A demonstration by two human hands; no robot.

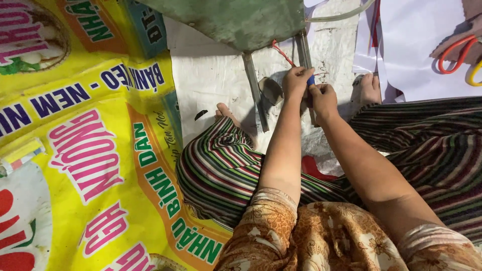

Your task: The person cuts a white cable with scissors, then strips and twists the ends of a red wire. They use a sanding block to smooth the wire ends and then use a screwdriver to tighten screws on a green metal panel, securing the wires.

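**A floor spread with printed sheets**

The ground is covered by a bright yellow banner point(75, 150) with large pink, green and blue lettering. Beside it lies a worn white sheet point(211, 75), smudged with dark marks. White paper point(422, 45) is spread at the upper right. Light is even, with soft shadows falling on the white sheet.

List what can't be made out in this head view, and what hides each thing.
- Small blue object: pinched between left hand and right hand; the fingers cover most of it.
- Green metal machine: top cut off by the upper edge.
- Scissors: only the red and yellow handles show, at the right edge.
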